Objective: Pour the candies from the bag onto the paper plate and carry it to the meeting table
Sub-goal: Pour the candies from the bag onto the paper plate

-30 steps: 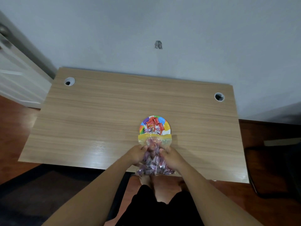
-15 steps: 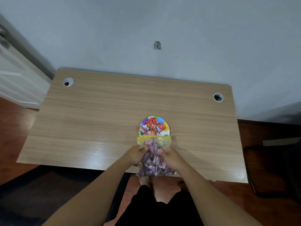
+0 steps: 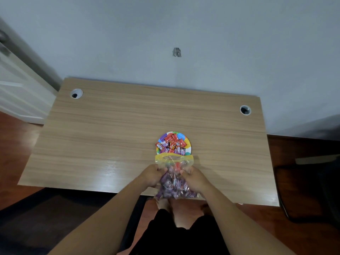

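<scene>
head | both hands clamped on bag | bag mouth hides plate near edge

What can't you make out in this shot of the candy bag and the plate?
Head view only:
- Paper plate: near edge hidden by the bag mouth.
- Candies: wrapper print too small to read.
- Left hand, right hand: fingertips hidden behind the bag.
- Meeting table: out of frame.
</scene>
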Demonstrator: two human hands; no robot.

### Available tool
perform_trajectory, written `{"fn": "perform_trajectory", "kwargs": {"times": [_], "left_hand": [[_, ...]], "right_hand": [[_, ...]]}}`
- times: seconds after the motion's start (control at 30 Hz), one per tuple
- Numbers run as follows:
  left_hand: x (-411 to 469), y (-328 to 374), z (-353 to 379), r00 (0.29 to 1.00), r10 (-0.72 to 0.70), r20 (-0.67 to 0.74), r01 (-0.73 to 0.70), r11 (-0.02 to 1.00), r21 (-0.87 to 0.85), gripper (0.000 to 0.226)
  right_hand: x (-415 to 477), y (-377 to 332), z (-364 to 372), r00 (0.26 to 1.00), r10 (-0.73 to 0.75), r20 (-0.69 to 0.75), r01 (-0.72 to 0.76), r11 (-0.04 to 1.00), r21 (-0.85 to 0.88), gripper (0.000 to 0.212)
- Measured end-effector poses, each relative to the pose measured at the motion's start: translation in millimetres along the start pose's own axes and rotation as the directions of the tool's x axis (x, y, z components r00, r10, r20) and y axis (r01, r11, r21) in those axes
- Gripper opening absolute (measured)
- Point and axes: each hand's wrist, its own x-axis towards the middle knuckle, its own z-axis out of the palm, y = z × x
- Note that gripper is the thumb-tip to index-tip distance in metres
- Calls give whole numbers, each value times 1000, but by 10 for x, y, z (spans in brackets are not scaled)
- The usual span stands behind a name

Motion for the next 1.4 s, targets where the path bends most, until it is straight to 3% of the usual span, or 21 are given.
{"fn": "perform_trajectory", "kwargs": {"times": [0.27,0.53,0.93,1.13,1.4], "left_hand": [[4,-21,-4,999,31,20,-30,999,-46,37],[14,-72,-70,988,74,137,-58,991,-121,41],[-2,-20,-19,995,73,70,-61,986,-152,24],[37,-45,-18,997,60,40,-53,983,-174,25],[54,-54,-44,998,51,44,-43,986,-159,30]], "right_hand": [[14,5,-18,998,53,-25,-53,998,18,28],[1,-5,-50,997,62,-47,-58,995,86,31],[50,63,-21,994,100,-46,-92,984,154,31],[-40,-43,-66,997,62,-43,-52,979,198,2],[9,38,-40,997,66,-44,-57,983,177,32]]}}
